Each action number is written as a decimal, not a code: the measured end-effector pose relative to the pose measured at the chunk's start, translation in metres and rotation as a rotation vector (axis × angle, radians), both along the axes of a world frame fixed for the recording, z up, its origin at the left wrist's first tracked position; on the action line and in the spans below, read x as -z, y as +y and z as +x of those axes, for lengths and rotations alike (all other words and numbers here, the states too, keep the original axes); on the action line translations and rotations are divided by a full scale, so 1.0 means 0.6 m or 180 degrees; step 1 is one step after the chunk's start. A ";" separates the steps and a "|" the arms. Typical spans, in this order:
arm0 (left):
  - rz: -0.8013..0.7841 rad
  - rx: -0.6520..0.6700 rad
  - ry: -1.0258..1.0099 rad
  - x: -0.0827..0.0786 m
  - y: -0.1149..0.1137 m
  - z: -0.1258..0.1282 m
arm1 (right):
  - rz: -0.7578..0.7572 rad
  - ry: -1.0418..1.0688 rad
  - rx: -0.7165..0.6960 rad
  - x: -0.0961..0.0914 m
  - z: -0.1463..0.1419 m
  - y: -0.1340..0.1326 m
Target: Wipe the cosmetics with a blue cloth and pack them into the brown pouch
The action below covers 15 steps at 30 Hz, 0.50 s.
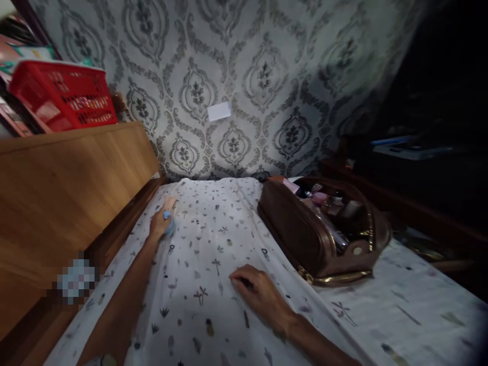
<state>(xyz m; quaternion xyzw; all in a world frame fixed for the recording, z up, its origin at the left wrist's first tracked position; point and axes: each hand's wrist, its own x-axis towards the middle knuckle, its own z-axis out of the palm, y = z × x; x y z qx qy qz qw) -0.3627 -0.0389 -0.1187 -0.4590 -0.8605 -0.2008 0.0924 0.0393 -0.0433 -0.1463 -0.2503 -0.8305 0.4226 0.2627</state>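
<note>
My left hand reaches far forward along the left side of the white patterned sheet. Its fingers are closed on a small light-blue item, whose kind I cannot make out. A pale peach-coloured piece shows just beyond the fingers; whether it is joined to the blue item is unclear. Lower down, my right hand rests on the sheet with its fingers curled together, and nothing shows in them. To its upper right sits a brown cosmetic bag, unzipped, with bottles and other small items inside.
A wooden panel borders the sheet on the left, with a red plastic basket above it. The patterned wall closes off the far end and carries a white paper. Dark furniture with a blue object stands at right.
</note>
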 end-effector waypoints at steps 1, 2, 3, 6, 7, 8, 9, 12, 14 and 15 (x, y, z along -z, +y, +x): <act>-0.0032 0.0005 -0.0010 0.004 0.004 0.006 | -0.0013 -0.0004 -0.0004 -0.001 0.000 0.000; -0.0034 0.0029 -0.0005 0.006 0.006 0.014 | -0.0022 -0.0007 0.0000 -0.001 0.000 0.000; -0.0007 0.0092 -0.0001 0.007 0.007 0.023 | -0.0026 -0.0011 0.0007 -0.001 0.000 0.000; 0.0088 0.0323 -0.0028 0.005 0.003 0.052 | 0.0004 -0.0037 0.0033 0.000 -0.001 -0.001; 0.0116 0.0390 -0.0061 0.003 0.002 0.062 | 0.0016 -0.0052 0.0049 0.000 -0.001 -0.001; 0.0141 0.0442 -0.0101 0.000 0.000 0.071 | 0.0023 -0.0071 0.0069 0.000 -0.002 -0.003; 0.0164 0.0475 -0.0142 -0.003 0.000 0.079 | 0.0030 -0.0094 0.0096 -0.001 -0.002 -0.004; 0.0197 0.0436 -0.0224 -0.010 0.006 0.093 | 0.0042 -0.0221 0.0161 -0.004 -0.002 -0.009; 0.0101 0.0404 -0.0296 -0.014 0.015 0.096 | 0.0043 -0.0350 0.0182 -0.007 -0.002 -0.010; 0.0033 0.0387 -0.0343 -0.016 0.018 0.097 | 0.0039 -0.0409 0.0192 -0.007 -0.002 -0.010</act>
